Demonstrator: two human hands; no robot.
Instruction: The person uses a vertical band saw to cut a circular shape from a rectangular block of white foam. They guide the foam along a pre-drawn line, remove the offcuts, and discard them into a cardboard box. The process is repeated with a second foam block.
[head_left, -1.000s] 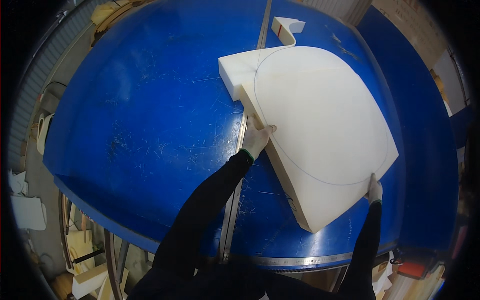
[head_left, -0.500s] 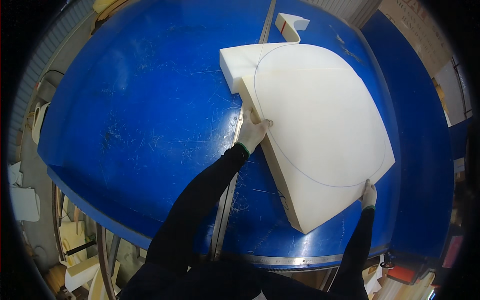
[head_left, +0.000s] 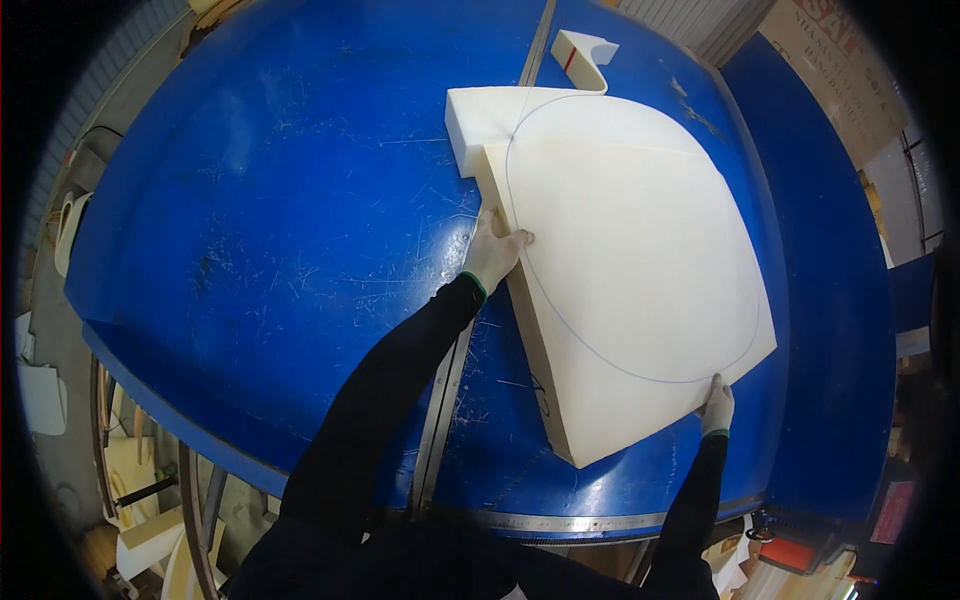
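A thick cream-white foam block (head_left: 630, 260) lies on the blue table, with a rounded outline drawn in blue on its upper face. My left hand (head_left: 495, 248), in a pale glove, grips its left edge, thumb on top and fingers down the side. My right hand (head_left: 717, 407), also gloved, holds the near right edge with the thumb by the blue line. A whiter foam piece (head_left: 480, 115) sits against the block's far left end. Beyond it stands a narrow curved foam strip (head_left: 585, 62) with a red mark. A thin upright line meets the outline near the far left.
A metal strip (head_left: 440, 420) crosses the scratched blue table (head_left: 250, 280) from near to far. Along the front edge runs a metal ruler (head_left: 590, 522). Foam scraps (head_left: 150, 540) lie below at the lower left. A blue panel (head_left: 830, 300) stands along the right.
The foam block has turned slightly clockwise, its near end swinging left. Both hands have moved with it, keeping their grip. The view has shifted a little as well.
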